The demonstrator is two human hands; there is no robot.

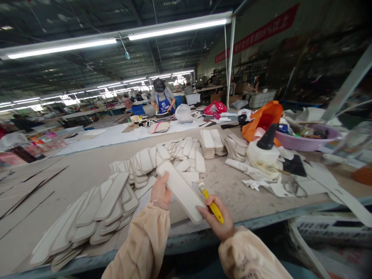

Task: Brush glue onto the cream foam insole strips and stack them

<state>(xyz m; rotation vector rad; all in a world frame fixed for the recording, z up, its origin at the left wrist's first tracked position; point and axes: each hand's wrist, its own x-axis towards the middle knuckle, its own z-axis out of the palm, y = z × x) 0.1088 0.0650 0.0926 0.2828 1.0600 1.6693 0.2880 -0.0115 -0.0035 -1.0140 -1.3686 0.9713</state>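
A long white panel with rounded corners (181,192) is held at a slant above the table's front edge. My left hand (161,192) grips its left side, thumb on top and fingers underneath. My right hand (218,217) is closed round the yellow handle of a paintbrush (213,205), whose pale, clotted bristles point up and away. Its fingertips also touch the panel's lower right end. Left of my hands lies a fanned pile of similar panels (95,209). Beyond the held panel, more of them (145,159) overlap in a curved row.
Neat panel stacks (209,143) stand further back. At right are a white glue bottle with black nozzle (263,153), an orange bag (258,120), a purple basin (308,141) and white scraps (316,182). An aproned person (162,99) works across the table. Brown boards (23,186) lie left.
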